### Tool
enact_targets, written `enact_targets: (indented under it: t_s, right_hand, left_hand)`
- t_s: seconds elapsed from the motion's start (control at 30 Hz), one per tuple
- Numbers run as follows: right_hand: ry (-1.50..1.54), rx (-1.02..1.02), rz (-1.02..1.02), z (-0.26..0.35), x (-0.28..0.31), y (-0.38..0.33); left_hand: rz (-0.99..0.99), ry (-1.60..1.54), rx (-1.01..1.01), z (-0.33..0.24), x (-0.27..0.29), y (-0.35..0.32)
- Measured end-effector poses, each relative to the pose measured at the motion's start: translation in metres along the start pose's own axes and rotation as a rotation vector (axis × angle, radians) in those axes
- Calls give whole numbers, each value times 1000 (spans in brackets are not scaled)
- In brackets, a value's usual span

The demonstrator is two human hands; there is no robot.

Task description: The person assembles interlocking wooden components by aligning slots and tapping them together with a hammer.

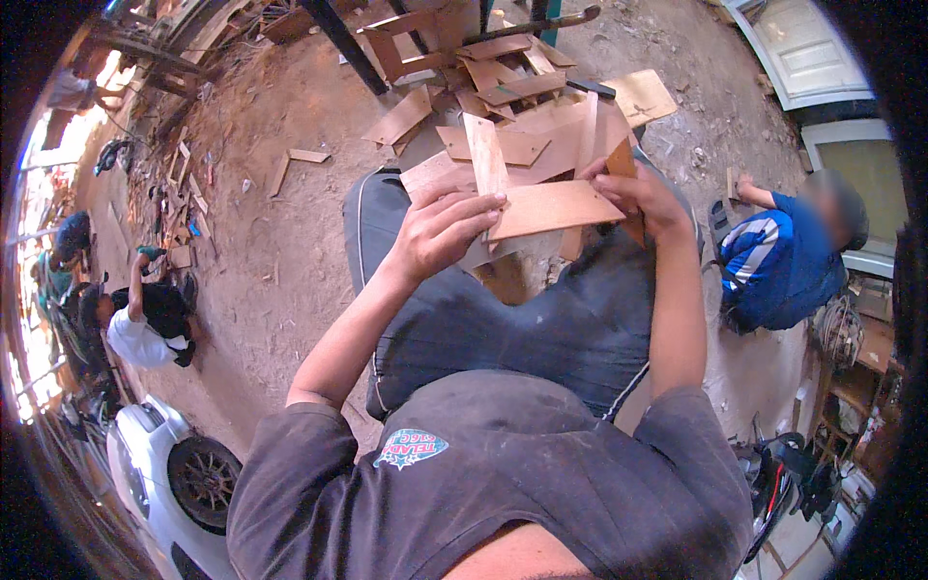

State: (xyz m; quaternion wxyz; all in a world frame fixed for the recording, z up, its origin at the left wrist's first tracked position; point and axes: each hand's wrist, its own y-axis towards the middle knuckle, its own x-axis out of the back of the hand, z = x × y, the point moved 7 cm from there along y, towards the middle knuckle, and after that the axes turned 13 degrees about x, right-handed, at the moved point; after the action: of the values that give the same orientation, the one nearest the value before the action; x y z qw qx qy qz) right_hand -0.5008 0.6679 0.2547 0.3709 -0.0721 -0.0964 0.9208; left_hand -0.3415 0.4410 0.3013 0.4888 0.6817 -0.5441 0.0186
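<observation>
Both of my hands hold a small wooden frame of thin boards over my lap. Its near board (553, 210) is light brown and lies nearly level. A pale slat (485, 155) runs away from that board's left end, and a darker, orange-brown board (622, 164) stands at its right end. My left hand (445, 232) is closed on the left corner, fingers along the board's top. My right hand (650, 200) grips the right corner, thumb and fingers around the darker board. Behind the frame lies a board with angled ends (522, 148); whether it joins the frame I cannot tell.
Past my knees is a heap of loose boards (522, 89), with a dark-handled tool (592, 88) on it. Scraps (280, 174) lie on the dirt floor at left. A person in blue (788, 251) sits at right; another in white (145, 333) crouches left, near a white car (145, 445).
</observation>
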Motion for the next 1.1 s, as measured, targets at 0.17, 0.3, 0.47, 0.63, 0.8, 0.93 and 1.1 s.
enact_targets:
  t_s: [0.17,0.3,0.47,0.63,0.8,0.93,1.1]
  right_hand:
    - [233,-22,192,-2,-15,3]
    - [341,-107,230,-4,-39,5]
    - [370,-114,154,-19,-72,11]
    - [243,-86,99,1,-87,14]
    - [175,-37,126,-3,-84,17]
    - [110,-25,138,-6,-83,19]
    - [52,79,180,8,-87,18]
  left_hand:
    - [108,-101,-64,-22,2,1]
    - [129,-138,-106,-35,5,4]
    - [142,-97,-156,-50,7,6]
    - [158,-37,-177,-55,13,7]
    - [145,44,-206,-58,17,4]
    - [167,87,-246,-55,19,0]
    - [117,89,-180,-52,31,3]
